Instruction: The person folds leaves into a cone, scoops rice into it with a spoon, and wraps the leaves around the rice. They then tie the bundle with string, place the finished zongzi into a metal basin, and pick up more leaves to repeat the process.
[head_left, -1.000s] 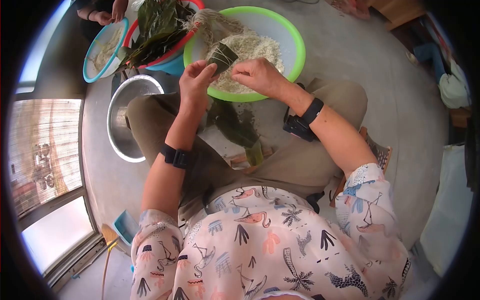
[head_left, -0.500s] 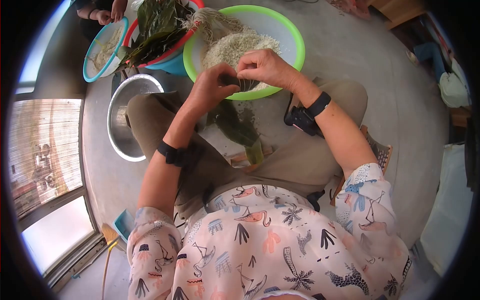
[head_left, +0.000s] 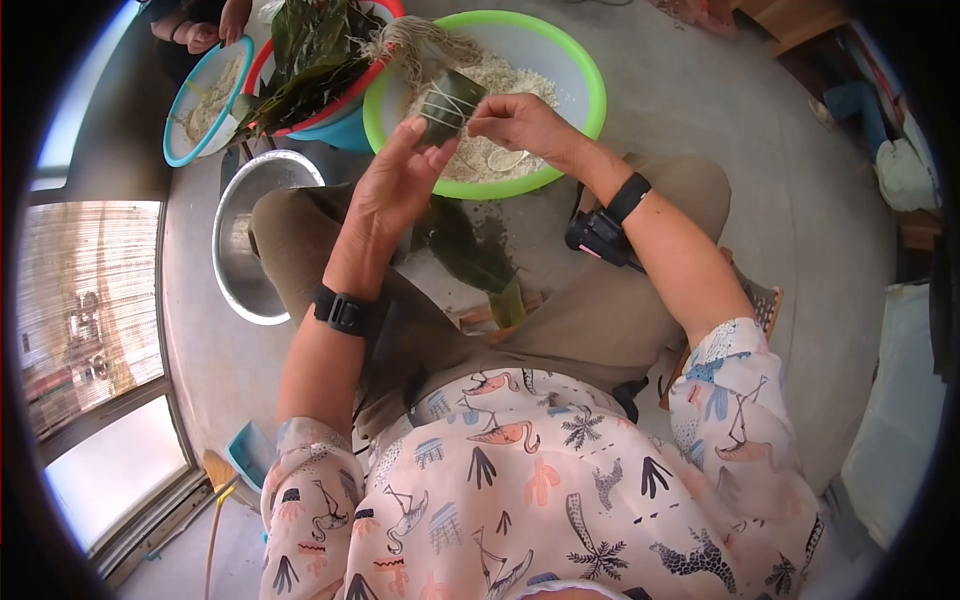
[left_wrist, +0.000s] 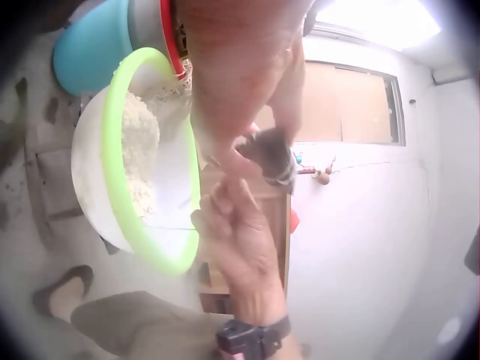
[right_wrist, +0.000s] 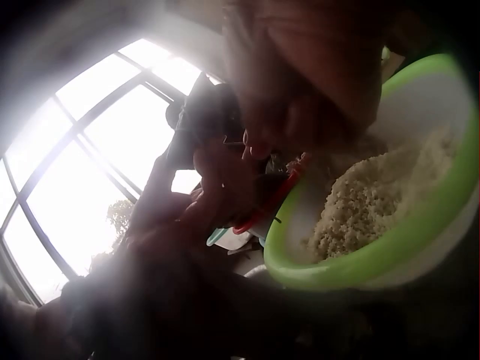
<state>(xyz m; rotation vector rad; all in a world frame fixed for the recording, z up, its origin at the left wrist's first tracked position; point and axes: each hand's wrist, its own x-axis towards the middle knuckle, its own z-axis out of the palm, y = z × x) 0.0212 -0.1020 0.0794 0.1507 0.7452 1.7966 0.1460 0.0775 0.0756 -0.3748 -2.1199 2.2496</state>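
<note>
A leaf-wrapped rice dumpling (head_left: 455, 104), bound with several turns of pale string (head_left: 446, 101), is held up over the green-rimmed basin. My left hand (head_left: 395, 182) grips its lower end between thumb and fingers. Close at the dumpling's right side, my right hand (head_left: 528, 130) has its fingers curled and pinches the string; the fingertips face the dumpling. In the left wrist view the dumpling (left_wrist: 271, 154) shows dark beyond the left hand. Backlight turns it into a dark shape in the right wrist view.
White rice (head_left: 510, 85) fills part of the green-rimmed basin (head_left: 597, 100), with a bundle of strings (head_left: 425, 40) over its edge. Left of it stand a red-rimmed tub of leaves (head_left: 320, 45), a metal bowl (head_left: 225, 240) and another person's hands (head_left: 205, 36). Leaves (head_left: 465, 250) lie below.
The hands came together around the dumpling, then drew slightly apart. The left hand has turned, so the dumpling's broad, string-wrapped face now shows above the fingers.
</note>
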